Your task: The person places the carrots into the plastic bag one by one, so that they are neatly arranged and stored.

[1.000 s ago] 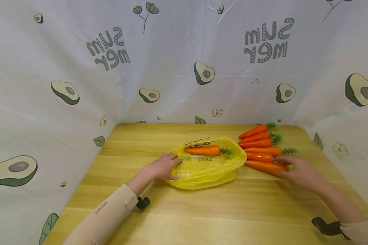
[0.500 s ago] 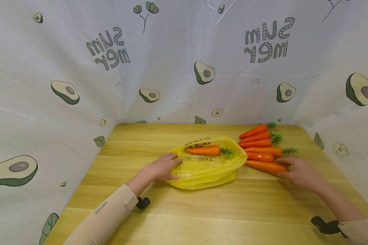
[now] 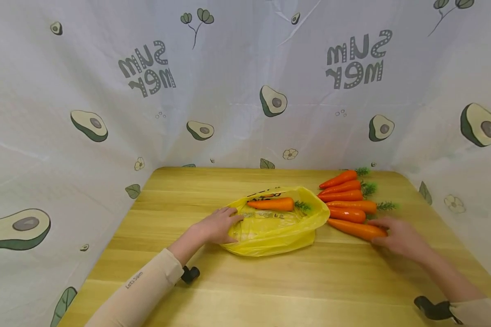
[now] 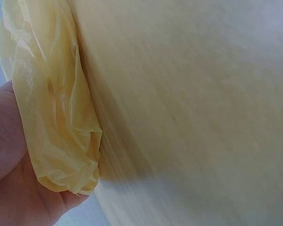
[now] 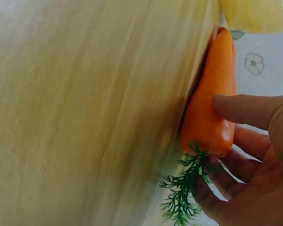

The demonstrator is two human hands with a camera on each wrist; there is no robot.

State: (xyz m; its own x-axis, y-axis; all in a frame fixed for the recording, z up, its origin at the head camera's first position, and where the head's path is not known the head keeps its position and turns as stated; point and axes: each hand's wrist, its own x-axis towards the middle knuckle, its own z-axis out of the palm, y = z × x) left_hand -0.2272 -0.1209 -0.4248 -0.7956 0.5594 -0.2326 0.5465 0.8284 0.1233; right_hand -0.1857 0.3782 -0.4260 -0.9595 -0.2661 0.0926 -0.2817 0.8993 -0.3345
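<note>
The right hand (image 3: 403,236) grips the nearest carrot (image 3: 358,229) at its thick, leafy end, the thumb on the near side and the fingers round behind by the green fronds (image 5: 179,193). This carrot lies on the wooden table (image 3: 311,290), to the right of the yellow bag (image 3: 270,245), its tip pointing left at the bag's wall. Five other carrots (image 3: 341,196) lie in a row just beyond it, the closest right alongside; their tips crowd toward the bag's right rim, which stands between them and the opening. Inside the bag, on the far side, rests one loose carrot (image 3: 272,204), leaves to the right.

The left hand (image 3: 217,225) holds the bag's left rim, the film between thumb and fingers, though crumpled plastic makes the exact grip hard to see. Black wrist mounts (image 3: 190,274) show below both hands. An avocado-print curtain (image 3: 229,59) closes off the far, left and right sides.
</note>
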